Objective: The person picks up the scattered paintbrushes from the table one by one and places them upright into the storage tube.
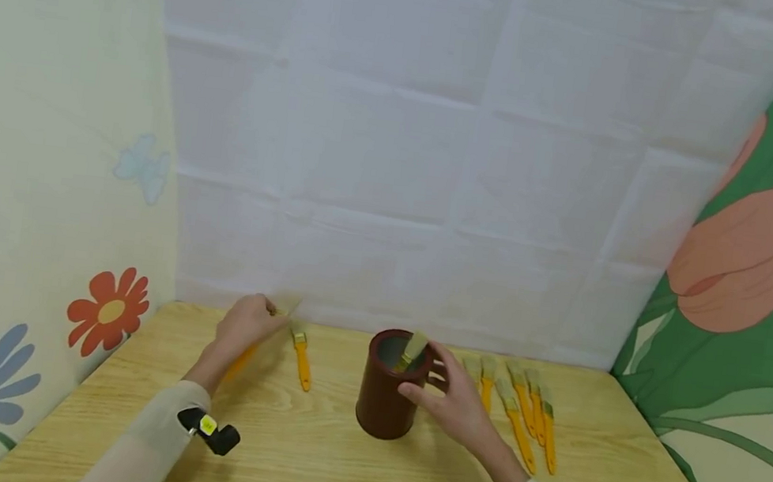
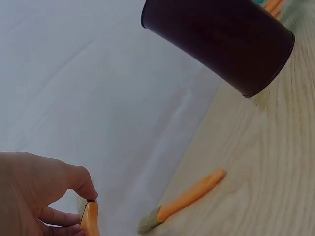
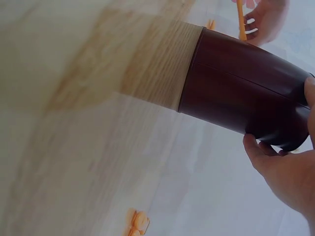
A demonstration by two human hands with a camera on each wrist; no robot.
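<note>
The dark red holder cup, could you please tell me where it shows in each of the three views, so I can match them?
Head: the dark red holder cup stands at centre on the wooden table, the right hand at its rim.
Left wrist: top right, tilted in the frame.
Right wrist: centre right, fingertips at its rim.
Shared landmark: the orange-handled brush lying loose on the table.

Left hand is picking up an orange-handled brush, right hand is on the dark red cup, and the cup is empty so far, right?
Not quite: the cup is not empty. The head view shows one brush already standing in it, bristles up. The rest holds: the left hand grips an orange-handled brush, and the right hand holds the cup.
</note>
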